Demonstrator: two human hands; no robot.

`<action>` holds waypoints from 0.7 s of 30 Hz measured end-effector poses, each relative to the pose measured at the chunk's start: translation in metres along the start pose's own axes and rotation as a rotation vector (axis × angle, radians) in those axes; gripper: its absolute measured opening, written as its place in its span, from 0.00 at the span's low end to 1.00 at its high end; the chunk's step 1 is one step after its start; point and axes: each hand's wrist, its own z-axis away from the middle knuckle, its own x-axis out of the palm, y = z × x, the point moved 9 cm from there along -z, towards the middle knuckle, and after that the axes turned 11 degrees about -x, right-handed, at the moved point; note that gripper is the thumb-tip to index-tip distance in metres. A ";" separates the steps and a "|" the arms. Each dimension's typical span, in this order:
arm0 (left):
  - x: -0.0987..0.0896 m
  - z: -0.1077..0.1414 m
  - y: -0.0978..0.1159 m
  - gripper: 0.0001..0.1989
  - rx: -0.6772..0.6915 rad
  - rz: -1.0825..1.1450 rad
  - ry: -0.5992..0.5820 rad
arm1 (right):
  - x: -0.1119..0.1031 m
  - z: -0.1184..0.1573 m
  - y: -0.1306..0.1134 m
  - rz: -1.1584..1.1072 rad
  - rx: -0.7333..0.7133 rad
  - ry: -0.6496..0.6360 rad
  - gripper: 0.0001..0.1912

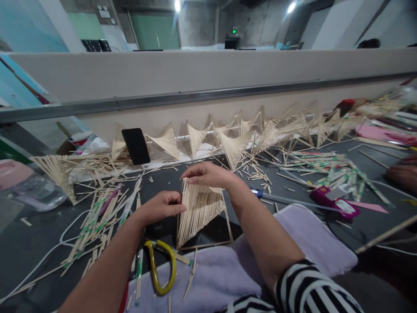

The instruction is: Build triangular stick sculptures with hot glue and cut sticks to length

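Observation:
A twisted fan of thin wooden sticks on a stick frame (202,213) stands on the dark table in front of me. My left hand (167,205) pinches its left edge between thumb and fingers. Over its top left corner bends my right hand (205,174), thumb and fingertips closed on the upper edge of the same model. The frame's lower bar rests close to a purple cloth (228,269). Yellow-handled scissors (161,267) lie left of the model, partly on the cloth.
Several finished stick models (198,137) line the low wall. A black phone (136,146) leans upright behind. Loose stick bundles (94,213) lie left, others (332,169) right, near a magenta tool (337,203) and a blue-ended glue stick (257,193). Another person's hand (404,174) shows far right.

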 end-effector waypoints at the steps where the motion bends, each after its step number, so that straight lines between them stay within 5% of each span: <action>1: 0.000 0.000 0.000 0.14 -0.001 0.006 -0.004 | -0.001 0.000 0.001 0.008 0.009 0.011 0.12; 21: 0.017 0.008 -0.005 0.11 -0.040 0.177 -0.297 | 0.000 0.003 -0.004 0.038 0.087 0.033 0.11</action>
